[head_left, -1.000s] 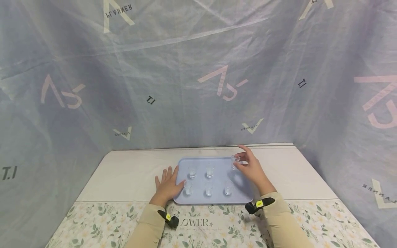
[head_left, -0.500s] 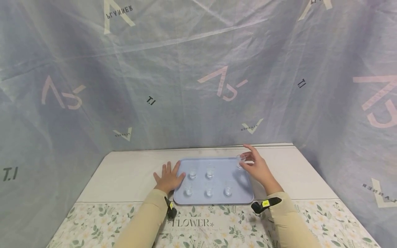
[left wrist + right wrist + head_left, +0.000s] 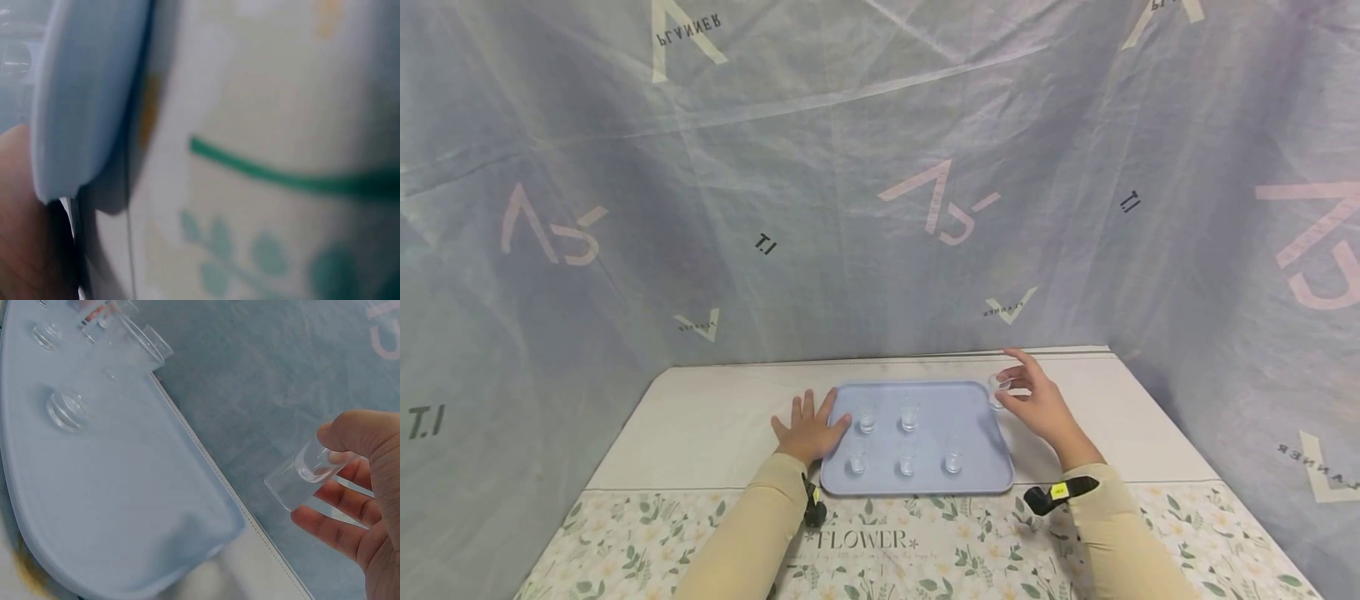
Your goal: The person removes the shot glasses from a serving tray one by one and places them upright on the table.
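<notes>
In the head view my right hand (image 3: pixel 1041 408) pinches a small clear shot glass (image 3: pixel 997 392) between thumb and fingertips, at the far right corner of the blue tray (image 3: pixel 977 433). The right wrist view shows this shot glass (image 3: pixel 297 478) beyond the tray's rim, with the thumb on one side and other fingers opposite. Several more clear shot glasses stand on the tray in two rows, among them a back-row shot glass (image 3: pixel 909 418) and a front-row shot glass (image 3: pixel 953 461). My left hand (image 3: pixel 808 432) rests with fingers spread at the tray's left edge, its thumb over the rim.
The tray lies on a pale tablecloth (image 3: pixel 715 433) with a floral front strip (image 3: pixel 625 542). A grey-blue curtain (image 3: pixel 820 317) hangs behind the table and at both sides. Black wrist straps (image 3: pixel 1060 493) sit over the beige sleeves.
My right hand has carried the shot glass rightward, from over the tray to past its right edge. My left hand has shifted slightly up along the tray's left edge. The other glasses stay in place.
</notes>
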The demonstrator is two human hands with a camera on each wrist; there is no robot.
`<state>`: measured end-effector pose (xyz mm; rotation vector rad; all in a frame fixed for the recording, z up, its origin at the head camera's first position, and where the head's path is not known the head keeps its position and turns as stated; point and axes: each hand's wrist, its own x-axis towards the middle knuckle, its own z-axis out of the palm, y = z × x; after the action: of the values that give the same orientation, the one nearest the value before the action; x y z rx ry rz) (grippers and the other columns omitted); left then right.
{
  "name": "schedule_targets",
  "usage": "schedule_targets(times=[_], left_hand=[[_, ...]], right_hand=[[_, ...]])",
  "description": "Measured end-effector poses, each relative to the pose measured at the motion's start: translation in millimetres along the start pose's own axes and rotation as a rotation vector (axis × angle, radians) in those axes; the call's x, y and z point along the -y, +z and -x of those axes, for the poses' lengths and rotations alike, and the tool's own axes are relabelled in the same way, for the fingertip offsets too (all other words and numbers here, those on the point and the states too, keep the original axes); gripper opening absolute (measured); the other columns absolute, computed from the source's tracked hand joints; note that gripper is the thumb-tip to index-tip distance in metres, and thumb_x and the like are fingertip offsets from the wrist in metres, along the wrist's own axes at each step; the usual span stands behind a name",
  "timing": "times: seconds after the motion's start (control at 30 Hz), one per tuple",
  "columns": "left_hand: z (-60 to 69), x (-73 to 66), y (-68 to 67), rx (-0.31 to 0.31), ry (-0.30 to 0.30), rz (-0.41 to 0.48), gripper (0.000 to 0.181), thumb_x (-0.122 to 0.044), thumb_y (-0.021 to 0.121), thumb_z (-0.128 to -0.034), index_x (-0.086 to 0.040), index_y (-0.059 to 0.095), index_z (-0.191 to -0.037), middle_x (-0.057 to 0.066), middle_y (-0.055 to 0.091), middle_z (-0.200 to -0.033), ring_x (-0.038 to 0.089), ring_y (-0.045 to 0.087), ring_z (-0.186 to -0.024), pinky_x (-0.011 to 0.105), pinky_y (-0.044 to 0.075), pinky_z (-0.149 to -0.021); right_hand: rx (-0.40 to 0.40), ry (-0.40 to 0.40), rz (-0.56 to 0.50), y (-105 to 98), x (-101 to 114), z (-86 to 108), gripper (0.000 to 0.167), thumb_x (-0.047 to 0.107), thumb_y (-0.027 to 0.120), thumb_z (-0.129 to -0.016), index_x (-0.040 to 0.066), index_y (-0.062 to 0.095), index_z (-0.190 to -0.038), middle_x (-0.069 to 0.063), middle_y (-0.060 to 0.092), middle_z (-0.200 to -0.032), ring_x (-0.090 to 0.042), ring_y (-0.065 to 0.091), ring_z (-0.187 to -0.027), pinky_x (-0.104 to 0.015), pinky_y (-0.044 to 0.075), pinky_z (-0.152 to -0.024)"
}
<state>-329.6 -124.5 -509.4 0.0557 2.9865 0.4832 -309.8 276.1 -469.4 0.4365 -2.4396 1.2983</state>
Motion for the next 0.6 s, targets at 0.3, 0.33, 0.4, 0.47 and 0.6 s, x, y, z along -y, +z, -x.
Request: schedule_targets(times=[0.3,0.33,0.4,0.47,0.6], left_hand=[[1.6,-0.9,-2.5,0.011,0.006,-0.014,0.076,-0.066,0.033,-0.1006,-0.026,0.017,-0.164,0.021,0.006,-0.168,0.046,0.000,-0.153,0.078,-0.002,-0.111],[0.9,-0.4,-1.9,0.007,0.010,-0.010,0.076,-0.066,0.033,-0.1007,-0.026,0.017,-0.164,0.021,0.006,-0.168,0.047,0.000,-0.153,0.078,-0.002,-0.111],[-0.9,1.1,0.1,0.005,0.010,-0.007,0.076,-0.065,0.032,-0.1009,-0.026,0.017,-0.164,0.022,0.006,-0.168,0.047,0.000,-0.153,0.078,-0.003,-0.111],[-2.3,1.9,1.0,0.011,0.008,-0.003,0.076,-0.065,0.032,-0.1008,-0.026,0.016,-0.164,0.021,0.005,-0.168,0.047,-0.001,-0.153,0.077,-0.004,-0.111],[-0.6,0.8,-1.5,0.017,0.005,0.007,0.076,-0.064,0.033,-0.1005,-0.025,0.016,-0.164,0.021,0.005,-0.168,0.047,-0.002,-0.153,0.077,-0.004,-0.111]], right_hand=[[-0.014,0.008,0.020,-9.9,-4.9,5.1,0.078,-0.003,0.074,-0.087,0.010,0.036,-0.153,-0.020,0.068,-0.113,-0.037,0.067,-0.101,-0.052,0.058,-0.084],[-0.014,0.007,0.025,-11.1,-6.0,5.6,0.078,-0.003,0.074,-0.088,0.011,0.036,-0.154,-0.020,0.068,-0.113,-0.037,0.067,-0.102,-0.052,0.058,-0.084],[-0.014,0.006,0.031,-13.7,-7.8,6.1,0.078,-0.003,0.074,-0.088,0.012,0.035,-0.154,-0.020,0.068,-0.113,-0.037,0.067,-0.102,-0.052,0.058,-0.084],[-0.018,0.003,0.033,-15.9,-10.1,6.1,0.078,-0.003,0.074,-0.088,0.012,0.036,-0.154,-0.020,0.068,-0.113,-0.037,0.067,-0.101,-0.052,0.058,-0.083],[-0.023,0.002,0.041,-19.3,-13.5,5.8,0.076,-0.003,0.073,-0.088,0.011,0.036,-0.153,-0.020,0.068,-0.112,-0.037,0.067,-0.100,-0.049,0.058,-0.083]])
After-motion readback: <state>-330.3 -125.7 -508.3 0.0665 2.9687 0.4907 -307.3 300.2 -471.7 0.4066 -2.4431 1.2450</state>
